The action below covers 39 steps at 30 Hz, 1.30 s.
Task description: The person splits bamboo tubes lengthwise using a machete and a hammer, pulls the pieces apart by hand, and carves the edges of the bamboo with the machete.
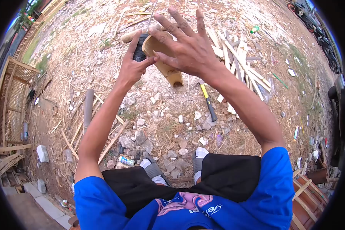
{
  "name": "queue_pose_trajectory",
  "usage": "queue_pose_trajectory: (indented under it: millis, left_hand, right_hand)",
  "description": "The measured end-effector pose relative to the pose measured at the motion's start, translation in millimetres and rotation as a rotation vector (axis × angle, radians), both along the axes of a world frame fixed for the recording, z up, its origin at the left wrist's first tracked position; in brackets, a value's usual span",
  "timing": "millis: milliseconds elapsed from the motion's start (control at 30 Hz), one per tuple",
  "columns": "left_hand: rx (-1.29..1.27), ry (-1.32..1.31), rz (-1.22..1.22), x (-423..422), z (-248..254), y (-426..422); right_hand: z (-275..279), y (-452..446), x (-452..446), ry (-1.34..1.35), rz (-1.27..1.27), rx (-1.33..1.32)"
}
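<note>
My left hand is closed around the black-wrapped grip of a long, thin-bladed knife, whose blade points away from me. Its thumb lies against the rim of a split bamboo piece, which hangs between my hands with its hollow side showing. My right hand has its fingers spread, over the bamboo's right side. Its thumb reaches the bamboo's near edge; whether it presses there I cannot tell. Below, a hammer with a yellow and black handle lies on the ground, its head partly hidden by the bamboo.
Cut bamboo strips lie in a heap ahead on the right. A bamboo pole and more strips lie on the left. A woven lattice frame stands at far left. Stones and a can lie near my feet.
</note>
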State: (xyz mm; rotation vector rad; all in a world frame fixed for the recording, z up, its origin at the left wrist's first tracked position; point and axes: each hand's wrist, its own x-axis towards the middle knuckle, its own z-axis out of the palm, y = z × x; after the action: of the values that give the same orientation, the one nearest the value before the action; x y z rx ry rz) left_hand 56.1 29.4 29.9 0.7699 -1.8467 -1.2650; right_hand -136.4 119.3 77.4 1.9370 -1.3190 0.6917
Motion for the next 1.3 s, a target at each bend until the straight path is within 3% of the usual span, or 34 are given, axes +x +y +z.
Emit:
queue_pose_trajectory:
  millis: [33,133,167,200,267,300,333,400,500,600,633,733,767,967,1100,1167,1300]
  left_hand:
    - [-0.027,0.013,-0.006,-2.8,0.9,1.0]
    - [0.065,-0.150,-0.002,-3.0,8.6,7.8]
    - [-0.026,-0.155,0.010,-5.4,2.3,7.5]
    - [-0.118,-0.160,0.025,-8.9,2.5,11.3]
    - [-0.035,-0.230,0.038,-11.2,4.0,17.1]
    - [-0.006,-0.273,0.050,-13.2,7.6,20.1]
    - [0.023,-0.318,0.061,-15.2,11.1,23.1]
    - [0.017,-0.349,0.078,-17.1,12.0,24.7]
    - [-0.022,-0.394,0.093,-19.7,14.2,27.2]
    - [-0.171,-0.279,0.072,-25.1,8.7,27.7]
    - [-0.240,-0.207,0.062,-27.5,4.7,27.7]
    - [-0.270,-0.229,0.055,-29.8,3.7,24.8]
    - [-0.333,-0.132,0.070,-32.3,-3.4,21.2]
    - [-0.302,-0.327,0.072,-32.9,-4.1,17.2]
    - [-0.702,-0.216,0.158,-39.1,-8.9,13.8]
    - [-0.917,-0.168,0.214,-41.2,-9.9,11.2]
    - [-0.932,0.010,0.106,-49.4,-18.4,6.1]
  right_hand:
    - [-1.3,1.4,1.9,0.073,-0.144,0.095]
    - [-5.3,1.1,-0.3,-0.011,-0.042,0.146]
    - [-7.4,0.2,-4.1,-0.084,0.065,0.138]
    - [-7.0,-0.2,-7.0,-0.259,0.171,0.209]
    - [-7.1,-3.3,-9.5,-0.614,0.387,0.353]
    - [-7.2,-5.5,-6.9,-1.012,0.529,0.379]
    - [-4.8,-12.6,-10.5,-1.228,0.498,0.339]
    - [-9.4,-33.6,-35.7,-1.551,0.295,0.577]
    - [-23.8,-48.4,-52.6,-1.696,0.162,1.122]
    - [-40.4,-51.5,-37.5,-1.626,0.431,1.252]
    - [-36.1,-47.8,-29.9,-1.718,0.562,1.294]
    - [-40.1,-60.7,-25.2,-1.843,0.590,1.313]
    - [-44.2,-62.8,-21.7,-1.862,0.629,1.212]
    - [-56.0,-81.2,-18.1,-1.768,0.638,1.186]
    - [-38.0,-105.4,-21.8,-2.207,0.651,1.114]
    - [-23.0,-112.0,-35.8,-2.190,0.564,0.882]
    - [9.1,-89.2,-73.8,-1.921,0.434,0.491]
